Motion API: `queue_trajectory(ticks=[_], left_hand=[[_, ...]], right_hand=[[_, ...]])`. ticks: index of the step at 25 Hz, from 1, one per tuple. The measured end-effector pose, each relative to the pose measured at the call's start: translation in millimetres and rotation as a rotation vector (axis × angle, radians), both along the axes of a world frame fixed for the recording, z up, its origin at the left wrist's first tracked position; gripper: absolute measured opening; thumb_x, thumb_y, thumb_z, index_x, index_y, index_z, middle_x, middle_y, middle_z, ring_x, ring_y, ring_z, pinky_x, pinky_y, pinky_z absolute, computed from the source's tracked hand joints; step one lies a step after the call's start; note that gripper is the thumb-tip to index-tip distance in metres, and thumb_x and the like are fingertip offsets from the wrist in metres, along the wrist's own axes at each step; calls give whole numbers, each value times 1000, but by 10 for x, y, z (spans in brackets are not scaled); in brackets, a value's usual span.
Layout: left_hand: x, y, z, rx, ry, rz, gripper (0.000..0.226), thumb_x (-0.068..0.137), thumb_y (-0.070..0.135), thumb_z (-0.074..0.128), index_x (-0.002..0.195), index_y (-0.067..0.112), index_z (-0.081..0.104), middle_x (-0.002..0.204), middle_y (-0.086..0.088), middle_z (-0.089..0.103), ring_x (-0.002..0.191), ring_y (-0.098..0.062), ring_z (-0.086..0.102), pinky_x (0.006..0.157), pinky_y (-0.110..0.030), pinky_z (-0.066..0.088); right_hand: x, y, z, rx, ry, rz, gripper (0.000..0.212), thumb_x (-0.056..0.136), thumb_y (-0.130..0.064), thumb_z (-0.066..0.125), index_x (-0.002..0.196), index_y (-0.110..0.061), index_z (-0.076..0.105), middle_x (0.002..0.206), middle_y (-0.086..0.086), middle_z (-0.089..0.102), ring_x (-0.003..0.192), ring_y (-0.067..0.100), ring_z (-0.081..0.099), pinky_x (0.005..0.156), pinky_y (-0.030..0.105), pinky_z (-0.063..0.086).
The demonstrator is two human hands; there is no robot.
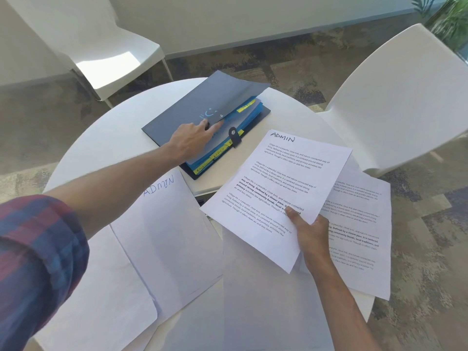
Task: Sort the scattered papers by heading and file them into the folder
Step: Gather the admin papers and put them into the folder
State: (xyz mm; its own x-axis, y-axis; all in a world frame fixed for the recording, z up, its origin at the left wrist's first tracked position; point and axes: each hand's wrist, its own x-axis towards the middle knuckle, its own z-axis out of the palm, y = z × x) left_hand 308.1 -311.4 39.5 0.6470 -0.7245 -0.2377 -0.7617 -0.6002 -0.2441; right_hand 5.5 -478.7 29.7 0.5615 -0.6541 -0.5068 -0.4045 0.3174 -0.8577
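A dark blue expanding folder (182, 115) lies at the far middle of the round white table (119, 122). Its flap is lifted, and blue dividers with yellow tabs (215, 154) show along its near edge. My left hand (192, 138) pinches the edge of the flap. My right hand (310, 234) holds a printed sheet headed "ADMIN" (276, 188) above the table by its lower edge. Another "ADMIN" sheet (167, 231) lies flat below the folder. More printed sheets (359, 231) lie under and to the right of my right hand.
Blank-looking white sheets (101, 287) cover the near left of the table. A white chair (400, 97) stands at the right and another white chair (106, 59) at the far left. The floor is patterned carpet; a plant (453, 19) stands in the top right corner.
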Motion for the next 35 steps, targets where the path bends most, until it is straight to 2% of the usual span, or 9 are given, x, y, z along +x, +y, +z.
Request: queue_trajectory(ticks=[2,4,6,9,14,20,28,32,35], left_hand=[[3,3,33,27,34,-34,72,103,13,38,155,41,-2,143,-22,41,52,-14,43,41,-23,31],[-15,-12,106,60,26,-5,54,103,14,36,153,32,25,145,-21,40,51,-13,38,44,-24,31],[-25,-32,128,58,19,49,36,101,14,33,127,8,58,128,-16,52,51,-13,34,50,-30,38],[9,-13,22,-3,9,85,38,98,34,41,95,3,63,109,-9,57,49,-14,37,50,-30,42],[21,13,5,73,-30,52,78,77,71,63,118,5,62,129,-7,54,49,-13,38,45,-24,32],[-34,32,63,74,-60,39,43,81,33,55,114,6,59,133,-10,53,48,-15,39,46,-24,30],[-22,145,-27,94,-156,9,42,94,28,50,130,7,54,148,-14,43,67,-23,62,48,-27,35],[-55,156,-41,56,-144,-2,55,97,10,43,151,8,29,147,-19,41,70,-27,63,51,-31,46],[-40,138,64,34,-106,-49,71,100,11,39,157,28,0,137,-20,47,63,-24,57,44,-28,34]], right_hand=[[2,6,-3,-3,-3,-2,5,88,-14,74,89,-19,74,87,-8,78,85,13,75,81,36,58],[-2,14,-9,-7,-5,-3,7,88,-14,74,92,-18,74,91,-6,78,88,14,75,83,36,58],[-8,18,-15,-3,1,-4,6,88,-14,75,92,-19,74,92,-5,78,90,17,75,84,37,58],[-7,21,-3,-6,-1,-6,7,88,-13,74,91,-19,74,92,-6,78,90,16,75,83,35,58],[-24,-6,-12,-4,-1,-18,8,87,-14,75,95,-18,74,92,-7,78,90,15,74,82,35,57],[-12,0,-3,1,-2,-20,8,87,-14,75,93,-18,74,93,-5,78,91,17,74,84,37,57],[8,7,25,-8,-7,1,7,87,-14,75,90,-20,73,86,-11,77,87,13,74,80,33,57],[14,10,18,6,-1,6,7,87,-14,75,92,-20,73,91,-7,78,90,16,74,87,39,58],[60,23,40,70,-23,6,12,88,-13,74,99,-17,73,99,-2,78,95,19,74,91,43,57]])
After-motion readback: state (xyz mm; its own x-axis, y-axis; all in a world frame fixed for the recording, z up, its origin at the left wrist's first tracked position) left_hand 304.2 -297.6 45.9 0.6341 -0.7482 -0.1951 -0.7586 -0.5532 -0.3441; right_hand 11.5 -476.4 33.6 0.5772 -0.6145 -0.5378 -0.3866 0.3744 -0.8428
